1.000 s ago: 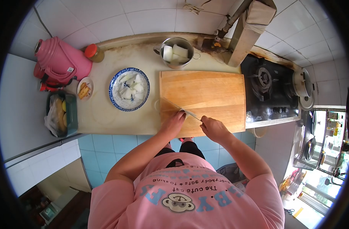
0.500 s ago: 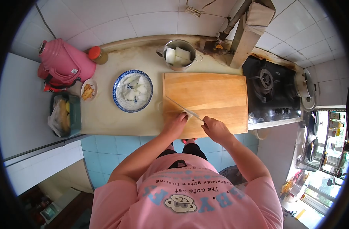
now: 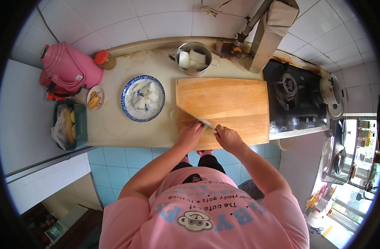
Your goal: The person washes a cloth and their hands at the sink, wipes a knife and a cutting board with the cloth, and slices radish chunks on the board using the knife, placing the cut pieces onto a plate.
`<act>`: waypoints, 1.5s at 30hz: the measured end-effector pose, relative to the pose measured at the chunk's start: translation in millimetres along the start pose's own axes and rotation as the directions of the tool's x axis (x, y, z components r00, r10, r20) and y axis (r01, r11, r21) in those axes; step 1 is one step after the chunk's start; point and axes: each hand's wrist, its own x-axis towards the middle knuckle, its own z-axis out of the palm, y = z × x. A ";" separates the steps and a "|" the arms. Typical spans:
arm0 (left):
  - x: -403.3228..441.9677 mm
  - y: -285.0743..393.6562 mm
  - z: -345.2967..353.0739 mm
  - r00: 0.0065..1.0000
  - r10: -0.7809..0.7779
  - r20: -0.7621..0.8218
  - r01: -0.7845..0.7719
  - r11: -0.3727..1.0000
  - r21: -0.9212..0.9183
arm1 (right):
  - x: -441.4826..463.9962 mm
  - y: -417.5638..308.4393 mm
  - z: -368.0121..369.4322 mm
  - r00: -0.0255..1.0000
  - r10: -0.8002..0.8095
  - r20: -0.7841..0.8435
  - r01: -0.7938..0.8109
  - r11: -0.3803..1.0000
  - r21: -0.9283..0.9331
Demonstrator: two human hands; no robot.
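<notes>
My right hand [image 3: 228,138] is closed round the handle of a kitchen knife [image 3: 207,123]. Its blade slants toward the upper left over the front-left part of a wooden cutting board [image 3: 227,97]. Just on the near side of the blade, my left hand [image 3: 191,135] has its fingers bunched on a small pale vegetable piece [image 3: 205,127], mostly hidden by fingers and blade. Left of the board, a blue-rimmed plate [image 3: 125,111] carries several white, peeled vegetable pieces [image 3: 147,99]. Behind the board, larger white chunks [image 3: 197,57] lie in a steel pot [image 3: 194,74].
A black gas stove [image 3: 296,99] adjoins the board's right side, with a pot [image 3: 330,90] at its far edge. Leftward stand a pink thermos [image 3: 69,68], a red-lidded jar [image 3: 105,60], a small dish of food [image 3: 95,98] and a green bin [image 3: 81,128].
My right hand and the knife have shifted slightly left, closer to my left hand. Less of the pale piece shows now. The whole view has moved by a few pixels.
</notes>
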 end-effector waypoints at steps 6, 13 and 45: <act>-0.2 -1.0 -3.6 1.000 0.008 -0.022 -0.009 0.999 -0.032 | -5.7 0.3 -8.9 0.999 0.014 -0.031 -0.013 0.999 0.039; -2.8 -2.2 4.4 1.000 0.000 -0.004 0.000 0.999 0.034 | -22.1 -11.8 -42.1 0.996 0.018 0.089 -0.020 1.000 0.017; -6.6 -2.7 6.9 0.999 -0.002 -0.047 0.001 1.000 -0.003 | -10.8 -14.3 -24.4 0.997 0.012 0.080 -0.013 1.000 0.005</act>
